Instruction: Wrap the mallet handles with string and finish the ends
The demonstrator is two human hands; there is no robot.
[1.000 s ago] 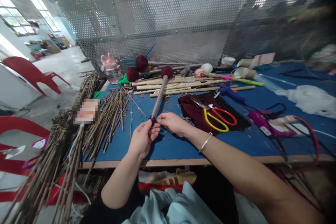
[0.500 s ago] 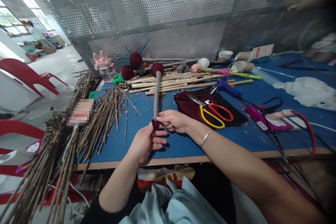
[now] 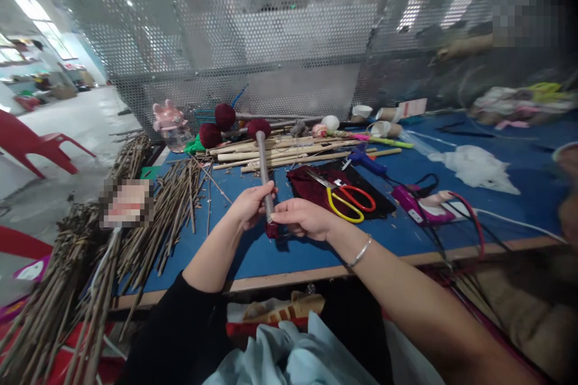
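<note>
A grey-wrapped stick [image 3: 262, 159] points away from me over the blue table, a dark red ball [image 3: 259, 128] on its far end. Dark red cloth [image 3: 271, 230] covers its near end. My left hand [image 3: 250, 206] is closed round the lower half of the stick. Just below, my right hand [image 3: 301, 218] pinches the stick above the red cloth end. To the right, scissors [image 3: 321, 180] with yellow and red handles lie on dark red fabric [image 3: 297, 180]. Two more dark red balls, one upper [image 3: 224, 115] and one lower [image 3: 210, 135], rest at the back.
Pale wooden sticks [image 3: 289, 154] lie behind my hands. Thin twigs [image 3: 180, 201] are heaped at the left edge. On the right are a blue glue gun [image 3: 368, 162], a purple device [image 3: 406, 201] with cables and a white plastic bag [image 3: 478, 165]. A perforated metal panel [image 3: 275, 42] stands behind.
My left hand, open under the near end before, has moved up and closed round the stick. My right hand still pinches near the lower end. The view has shifted right.
</note>
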